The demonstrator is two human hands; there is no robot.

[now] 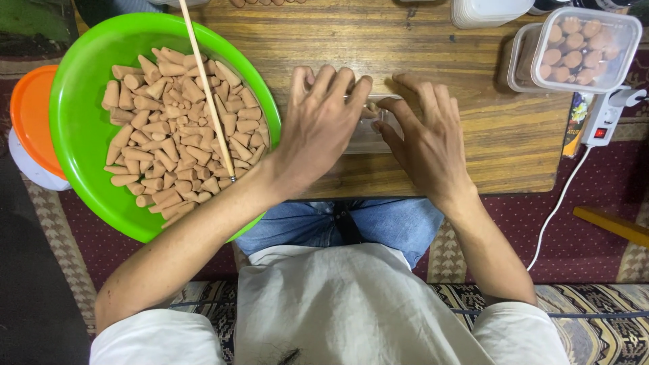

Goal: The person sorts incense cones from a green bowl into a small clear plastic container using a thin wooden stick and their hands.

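The scene is lit evenly and fairly brightly by soft, diffuse light from above. Only short, faint shadows are cast: a thin dark band is seen under the left hand (318,128) and the right hand (426,142) on the table (500,142), and a soft shadow beside the clear lidded container (574,51) at the upper right. A mild sheen is shown on the green bowl (84,135) along its rim, and pale glare on the container's lid. Focus is held sharply across the centre of the frame. Slight wide-angle stretching is noticed toward the lower corners. The left edge of the frame is left dim. No motion blur is seen.
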